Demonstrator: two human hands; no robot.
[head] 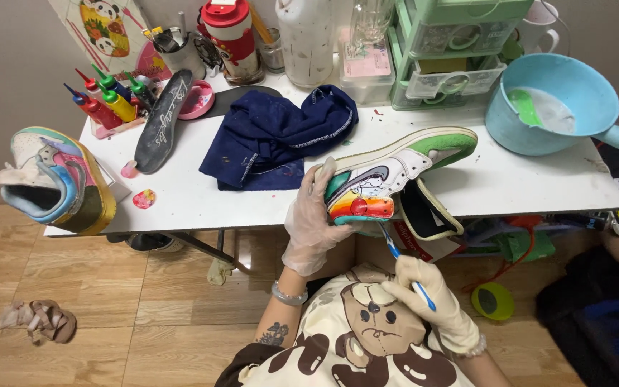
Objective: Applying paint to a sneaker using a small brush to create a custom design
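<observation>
Here the left hand [313, 222] hides the painted sneaker's [395, 175] heel.

On the white table [539, 186] a crumpled navy cloth [274, 136] lies near the middle, with a dark insole [162, 122] and a rack of paint bottles [109, 104] to its left. A second colourful sneaker [55, 179] sits at the left edge. A light-blue basin [549, 104] stands right, beside green plastic drawers [453, 54].
</observation>
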